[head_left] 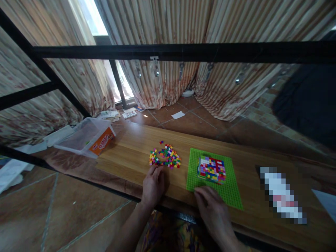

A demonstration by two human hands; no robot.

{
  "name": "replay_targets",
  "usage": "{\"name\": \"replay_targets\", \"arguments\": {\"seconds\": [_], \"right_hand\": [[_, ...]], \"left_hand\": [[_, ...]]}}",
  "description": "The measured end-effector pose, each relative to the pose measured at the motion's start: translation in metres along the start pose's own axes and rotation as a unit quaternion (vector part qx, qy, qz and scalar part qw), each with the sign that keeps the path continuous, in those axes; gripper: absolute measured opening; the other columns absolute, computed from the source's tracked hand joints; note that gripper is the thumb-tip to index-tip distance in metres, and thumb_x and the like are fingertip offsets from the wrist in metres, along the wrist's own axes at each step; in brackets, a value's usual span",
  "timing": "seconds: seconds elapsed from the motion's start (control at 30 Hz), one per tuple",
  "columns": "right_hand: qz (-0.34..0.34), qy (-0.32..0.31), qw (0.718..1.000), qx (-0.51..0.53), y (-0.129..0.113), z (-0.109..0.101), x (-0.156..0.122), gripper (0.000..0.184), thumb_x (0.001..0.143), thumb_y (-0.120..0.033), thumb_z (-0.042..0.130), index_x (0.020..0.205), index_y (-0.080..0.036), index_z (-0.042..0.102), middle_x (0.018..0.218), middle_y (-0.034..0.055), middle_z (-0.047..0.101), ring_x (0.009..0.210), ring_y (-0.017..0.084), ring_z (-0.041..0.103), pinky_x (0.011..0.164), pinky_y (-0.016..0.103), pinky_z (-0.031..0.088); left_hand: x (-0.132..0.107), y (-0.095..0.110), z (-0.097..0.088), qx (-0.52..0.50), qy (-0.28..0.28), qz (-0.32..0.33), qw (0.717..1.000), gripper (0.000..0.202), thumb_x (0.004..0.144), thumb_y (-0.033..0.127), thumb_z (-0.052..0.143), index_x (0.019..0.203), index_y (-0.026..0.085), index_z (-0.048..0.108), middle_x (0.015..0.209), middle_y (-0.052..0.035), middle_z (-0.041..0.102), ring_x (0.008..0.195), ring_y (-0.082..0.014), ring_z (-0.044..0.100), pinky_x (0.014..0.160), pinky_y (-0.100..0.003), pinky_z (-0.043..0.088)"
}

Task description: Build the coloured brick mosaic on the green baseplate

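One plastic bin (89,138) stands left of loose bricks (172,156).

Baseplate (232,187): bright green, studded; flat on the table (131,147), set slightly askew to its edge. Build (212,168): low block of small bricks in red, white, yellow, blue and pink; seated on the baseplate, green showing all round. Bricks (172,156): loose, mixed colours; spread in a rough cluster left of the baseplate, a few lying apart beyond it.
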State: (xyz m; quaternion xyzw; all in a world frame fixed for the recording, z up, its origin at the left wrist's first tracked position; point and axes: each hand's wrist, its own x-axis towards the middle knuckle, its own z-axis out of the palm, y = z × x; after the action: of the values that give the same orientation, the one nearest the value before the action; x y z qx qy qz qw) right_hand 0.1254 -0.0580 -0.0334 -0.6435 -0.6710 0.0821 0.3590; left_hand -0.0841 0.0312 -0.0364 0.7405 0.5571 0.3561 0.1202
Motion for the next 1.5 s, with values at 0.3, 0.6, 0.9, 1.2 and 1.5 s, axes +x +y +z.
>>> {"name": "replay_targets", "arguments": {"seconds": [0.3, 0.6, 0.9, 1.2, 1.5], "right_hand": [[-0.018, -0.043, 0.998, -0.034, -0.045, 0.068, 0.074, 0.016, 0.089, -0.018, 0.053, 0.098, -0.021, 0.066, 0.093, 0.0048, 0.067, 0.092, 0.020, 0.060, 0.083, 0.032, 0.046], [-0.004, -0.053, 0.995, -0.090, -0.047, 0.077, 0.082, 0.019, 0.092, -0.016, 0.048, 0.094, -0.022, 0.066, 0.093, 0.0041, 0.067, 0.088, 0.019, 0.059, 0.080, 0.029, 0.042], [0.031, -0.040, 0.992, -0.113, -0.055, 0.080, 0.083, 0.013, 0.092, -0.021, 0.051, 0.091, -0.021, 0.063, 0.090, 0.0060, 0.065, 0.089, 0.021, 0.058, 0.079, 0.031, 0.042], [0.034, -0.073, 0.986, -0.144, -0.061, 0.080, 0.091, 0.017, 0.091, -0.014, 0.048, 0.091, -0.021, 0.063, 0.092, 0.0080, 0.065, 0.089, 0.023, 0.059, 0.077, 0.033, 0.045], [0.016, -0.044, 0.998, -0.029, -0.061, 0.065, 0.076, 0.018, 0.090, -0.014, 0.048, 0.083, -0.021, 0.063, 0.087, 0.0033, 0.063, 0.082, 0.016, 0.059, 0.075, 0.027, 0.045]], "left_hand": [[-0.003, -0.003, -0.004, -0.074, -0.007, 0.013, 0.997, 0.018, 0.091, 0.019, 0.048, 0.102, 0.020, 0.063, 0.099, -0.0060, 0.064, 0.091, -0.0145, 0.064, 0.080, -0.025, 0.053], [-0.003, -0.005, -0.004, -0.071, -0.009, 0.020, 0.997, 0.018, 0.090, 0.018, 0.049, 0.102, 0.019, 0.063, 0.099, -0.0069, 0.064, 0.089, -0.0154, 0.064, 0.080, -0.027, 0.053], [-0.002, -0.007, -0.003, -0.057, -0.008, 0.024, 0.998, 0.018, 0.091, 0.020, 0.048, 0.099, 0.019, 0.063, 0.100, -0.0072, 0.064, 0.090, -0.0164, 0.064, 0.080, -0.028, 0.054], [0.000, -0.009, -0.004, -0.037, -0.002, 0.041, 0.998, 0.017, 0.090, 0.022, 0.049, 0.099, 0.020, 0.063, 0.098, -0.0070, 0.065, 0.089, -0.0173, 0.065, 0.080, -0.029, 0.055], [0.002, -0.012, -0.006, 0.002, -0.019, 0.056, 0.998, 0.019, 0.090, 0.025, 0.048, 0.099, 0.019, 0.064, 0.103, -0.0081, 0.067, 0.092, -0.0189, 0.066, 0.080, -0.030, 0.054]]}}
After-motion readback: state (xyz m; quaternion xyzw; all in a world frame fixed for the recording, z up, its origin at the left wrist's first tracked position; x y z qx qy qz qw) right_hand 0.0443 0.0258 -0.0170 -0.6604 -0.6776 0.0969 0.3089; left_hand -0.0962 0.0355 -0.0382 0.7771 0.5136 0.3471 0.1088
